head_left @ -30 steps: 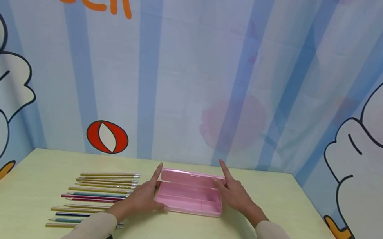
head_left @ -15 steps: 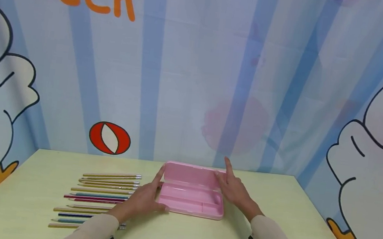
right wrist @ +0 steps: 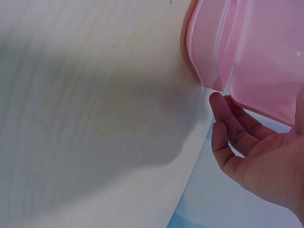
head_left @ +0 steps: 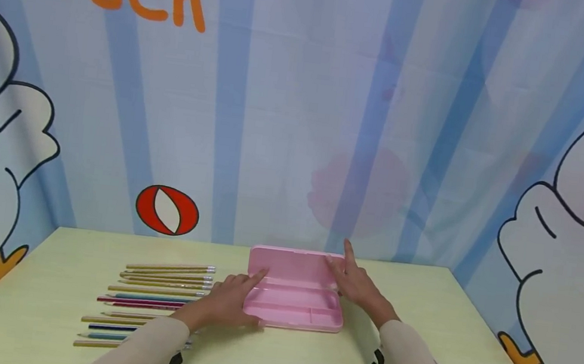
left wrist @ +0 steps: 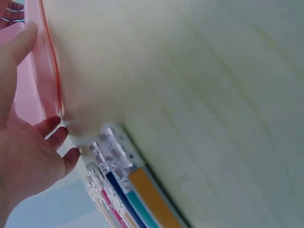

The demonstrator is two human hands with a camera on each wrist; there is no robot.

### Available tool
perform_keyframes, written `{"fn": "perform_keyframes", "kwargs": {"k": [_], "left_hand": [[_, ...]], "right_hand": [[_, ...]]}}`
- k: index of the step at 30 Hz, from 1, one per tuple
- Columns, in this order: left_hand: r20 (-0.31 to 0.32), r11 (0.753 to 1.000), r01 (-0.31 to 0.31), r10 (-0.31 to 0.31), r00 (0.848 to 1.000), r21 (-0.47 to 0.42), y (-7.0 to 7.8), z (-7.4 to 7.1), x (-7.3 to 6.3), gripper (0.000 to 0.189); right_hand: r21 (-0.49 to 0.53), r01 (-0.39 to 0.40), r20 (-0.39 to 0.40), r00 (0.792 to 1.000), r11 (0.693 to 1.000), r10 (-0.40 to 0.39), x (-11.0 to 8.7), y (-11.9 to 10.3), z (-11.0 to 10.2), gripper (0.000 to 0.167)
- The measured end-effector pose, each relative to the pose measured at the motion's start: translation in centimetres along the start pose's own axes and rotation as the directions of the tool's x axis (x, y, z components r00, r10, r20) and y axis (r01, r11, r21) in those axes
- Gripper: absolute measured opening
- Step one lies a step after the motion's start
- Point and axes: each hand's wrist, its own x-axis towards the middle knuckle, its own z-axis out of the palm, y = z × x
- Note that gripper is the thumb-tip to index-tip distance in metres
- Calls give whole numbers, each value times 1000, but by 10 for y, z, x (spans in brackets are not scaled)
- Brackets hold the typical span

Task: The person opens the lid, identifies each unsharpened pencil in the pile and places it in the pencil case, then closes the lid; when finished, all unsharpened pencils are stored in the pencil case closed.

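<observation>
A pink pencil case (head_left: 277,313) lies on the table with its lid (head_left: 288,264) raised at the back; its tray shows dividers and no contents. My left hand (head_left: 227,301) holds its left end, a finger reaching over the lid's left side and the thumb at the front left corner. In the left wrist view that thumb (left wrist: 26,42) overlaps the case's front wall, the other fingers (left wrist: 57,137) at its end. My right hand (head_left: 361,287) grips the lid's right end, thumb on the inner face, index finger pointing up. The right wrist view shows its fingers (right wrist: 232,123) loosely bent behind the lid.
Several pencils (head_left: 148,302) lie side by side left of the case, eraser ends toward it, partly under my left forearm in the head view. The table's back edge meets a blue striped curtain (head_left: 289,115) with cartoon prints.
The lid has tilted further up from its lower angle. My left hand has shifted so its finger now reaches over the lid's left side. My right hand has stayed at the lid's right end.
</observation>
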Motion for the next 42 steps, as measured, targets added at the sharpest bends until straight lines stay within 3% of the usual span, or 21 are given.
{"fn": "perform_keyframes", "kwargs": {"k": [12, 19, 22, 24, 27, 31, 36, 39, 42], "left_hand": [[3, 998, 57, -57, 998, -6, -2, -6, 2, 100], [3, 998, 63, -63, 998, -10, -2, -4, 5, 98], [8, 998, 57, -57, 998, -4, -3, -4, 5, 97], [8, 999, 54, -54, 999, 3, -3, -5, 5, 97], [3, 999, 52, -52, 999, 13, -3, -6, 4, 97], [5, 998, 55, -55, 998, 10, -3, -6, 3, 96], [12, 998, 57, -57, 998, 4, -2, -3, 6, 96], [14, 998, 57, -57, 998, 3, -2, -2, 7, 96], [13, 998, 54, -54, 998, 9, -2, -1, 8, 97]], "right_hand": [[-13, 34, 30, 999, 999, -34, -1, 0, -3, 87], [-20, 50, -8, 999, 999, -50, -13, 2, -17, 88], [29, 62, -31, 998, 998, -61, -21, 10, -22, 78], [48, 112, -13, 994, 993, -111, -27, 17, -24, 68], [22, 220, 87, 971, 975, -221, -33, 29, -26, 64], [-10, 345, 243, 911, 939, -332, -37, 39, -21, 82], [-30, 448, 281, 862, 894, -422, -36, 42, -11, 98], [-33, 460, 283, 856, 888, -433, -36, 42, -7, 103], [-42, 443, 274, 867, 896, -416, -37, 42, -4, 105]]}}
